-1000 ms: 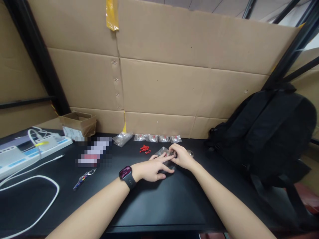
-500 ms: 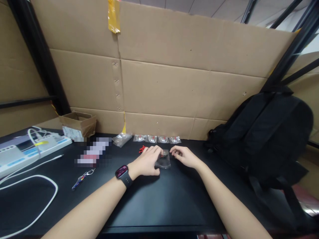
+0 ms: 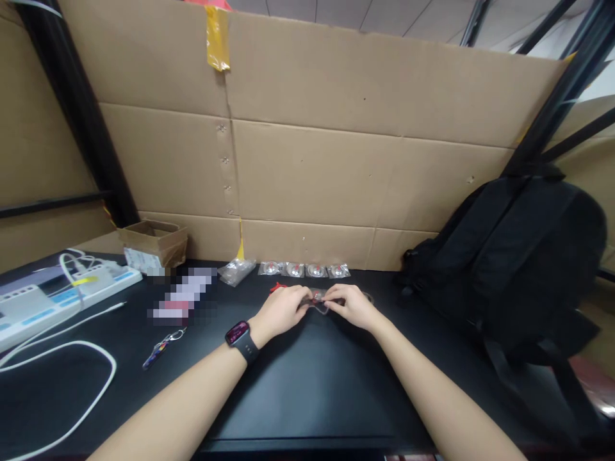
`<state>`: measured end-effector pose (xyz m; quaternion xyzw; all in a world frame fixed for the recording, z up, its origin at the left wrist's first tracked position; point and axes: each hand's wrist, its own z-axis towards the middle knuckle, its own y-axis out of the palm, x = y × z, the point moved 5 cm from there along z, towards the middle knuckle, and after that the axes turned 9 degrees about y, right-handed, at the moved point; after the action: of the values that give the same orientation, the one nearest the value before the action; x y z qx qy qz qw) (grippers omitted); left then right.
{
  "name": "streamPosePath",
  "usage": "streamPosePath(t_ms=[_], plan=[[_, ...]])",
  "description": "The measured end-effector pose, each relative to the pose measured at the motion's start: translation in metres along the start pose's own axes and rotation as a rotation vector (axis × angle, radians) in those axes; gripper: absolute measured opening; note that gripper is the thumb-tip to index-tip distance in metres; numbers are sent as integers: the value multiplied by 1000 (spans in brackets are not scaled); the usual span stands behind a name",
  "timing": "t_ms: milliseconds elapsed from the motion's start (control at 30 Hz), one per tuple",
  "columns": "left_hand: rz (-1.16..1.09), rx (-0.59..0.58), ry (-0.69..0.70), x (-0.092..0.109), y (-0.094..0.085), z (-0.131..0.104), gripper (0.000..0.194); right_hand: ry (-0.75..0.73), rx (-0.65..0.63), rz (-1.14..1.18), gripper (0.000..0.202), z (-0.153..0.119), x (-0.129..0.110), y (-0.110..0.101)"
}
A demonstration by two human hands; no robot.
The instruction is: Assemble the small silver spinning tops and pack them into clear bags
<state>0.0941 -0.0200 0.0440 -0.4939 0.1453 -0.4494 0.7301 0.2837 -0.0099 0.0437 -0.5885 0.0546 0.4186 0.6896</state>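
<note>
Between my two hands is a small clear plastic bag (image 3: 318, 296) with something shiny and red in it, partly covered by my fingers. My left hand (image 3: 287, 308), with a watch on its wrist, pinches the bag's left side. From the right, my right hand (image 3: 353, 306) pinches it between thumb and fingertips. Just behind my left hand lies a red stringy item (image 3: 277, 287), mostly hidden. Several clear packets (image 3: 316, 271) with shiny round contents and red marks lie in a row beyond my hands.
At the back left are a crumpled clear bag (image 3: 237, 272) and a cardboard box (image 3: 156, 245). A keyring (image 3: 163, 347), white cable (image 3: 91, 344) and power strip (image 3: 100, 285) lie on the left. A black backpack (image 3: 523, 256) stands at the right; a cardboard wall (image 3: 307, 173) rises behind.
My right hand has come in to the left and taken hold of the bag. My left fingers have closed from a spread pose into a pinch. The bag is now lifted or bent between both hands.
</note>
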Motion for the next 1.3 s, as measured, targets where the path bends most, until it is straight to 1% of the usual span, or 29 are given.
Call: streamPosePath(t_ms=[100, 133, 200, 233, 333, 400, 467, 567, 633, 667, 733, 800, 867, 900, 967, 1067, 1200, 1300], plan=[[15, 3, -30, -2, -1, 0, 12, 4, 30, -12, 24, 0, 0, -3], [14, 8, -31, -2, -1, 0, 13, -1, 40, -10, 23, 1, -1, -3], [10, 13, -17, -2, -2, 1, 14, -21, 57, 4, 10, 2, -1, -2], [12, 9, -8, -2, -2, 2, 14, -30, 62, 16, 8, 2, 0, -1], [37, -20, -20, -7, -2, 3, 14, -24, 39, 55, 12, 3, 6, -2], [40, -43, -51, -11, -2, 4, 13, 30, 7, 72, 14, 3, 13, -4], [-8, -38, -63, -12, -3, 5, 10, 124, -28, 103, 17, 2, 19, -6], [-158, 52, -84, -9, -5, 6, 11, 267, -42, 256, 21, 2, 22, -6], [-245, 117, -146, -9, -4, 5, 16, 330, -30, 383, 21, 1, 22, -3], [-259, 136, -180, -9, -2, 4, 19, 355, -22, 424, 21, 1, 22, -1], [-208, 143, -219, -9, 3, 3, 26, 383, -12, 444, 21, 0, 22, 3], [-87, 121, -231, -8, 8, 3, 30, 366, -8, 393, 26, -1, 21, 6], [25, 88, -237, -8, 13, 3, 29, 324, -22, 284, 33, 0, 19, 8], [64, 72, -233, -8, 14, 3, 27, 308, -28, 208, 33, 0, 17, 9], [110, 31, -203, -5, 17, 4, 28, 292, -29, 29, 30, 0, 15, 8], [148, -23, -152, 0, 18, 4, 34, 251, -19, -183, 35, -2, 10, 5], [187, -30, -88, 8, 13, 1, 28, 125, -67, -218, 41, -5, 4, 6], [206, -30, -50, 11, 13, -1, 24, 86, -53, -196, 30, -5, 1, 6]])
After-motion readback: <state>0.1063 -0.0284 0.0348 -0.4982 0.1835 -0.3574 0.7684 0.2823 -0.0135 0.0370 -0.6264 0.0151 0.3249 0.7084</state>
